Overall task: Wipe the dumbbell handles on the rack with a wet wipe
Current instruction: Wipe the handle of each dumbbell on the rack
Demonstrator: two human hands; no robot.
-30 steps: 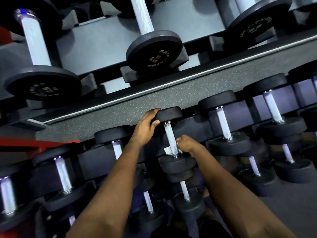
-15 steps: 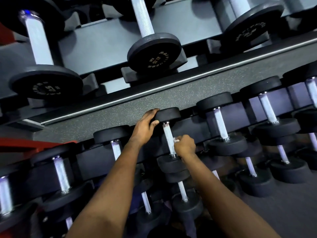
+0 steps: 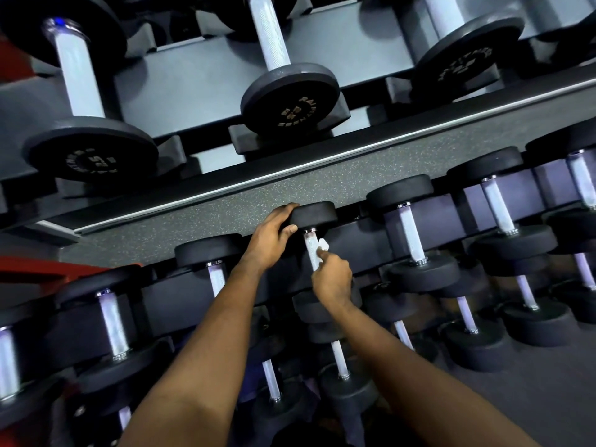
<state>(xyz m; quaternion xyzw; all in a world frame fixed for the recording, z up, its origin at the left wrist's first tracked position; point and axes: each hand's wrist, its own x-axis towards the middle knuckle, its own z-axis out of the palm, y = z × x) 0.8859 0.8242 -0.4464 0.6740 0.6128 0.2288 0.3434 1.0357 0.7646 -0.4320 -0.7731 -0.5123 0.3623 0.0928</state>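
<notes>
A small black dumbbell lies on the near rack row, its silver handle (image 3: 311, 246) running between two round heads. My left hand (image 3: 272, 237) grips the far head (image 3: 314, 214), thumb under its rim. My right hand (image 3: 333, 277) is curled round the handle's lower half and pinches a white wet wipe (image 3: 323, 245) against the metal; a corner of the wipe sticks out above my fingers. The near head is mostly hidden by my right hand.
More small dumbbells (image 3: 411, 233) line the same row left and right, with lower rows beneath. A second rack (image 3: 200, 79) beyond a strip of speckled grey floor (image 3: 354, 175) carries bigger dumbbells (image 3: 290, 95). Something red (image 3: 48, 269) shows at the left edge.
My right hand has slid the wipe up the handle from beside the near head toward the far head. My left hand has kept its grip on the far head.
</notes>
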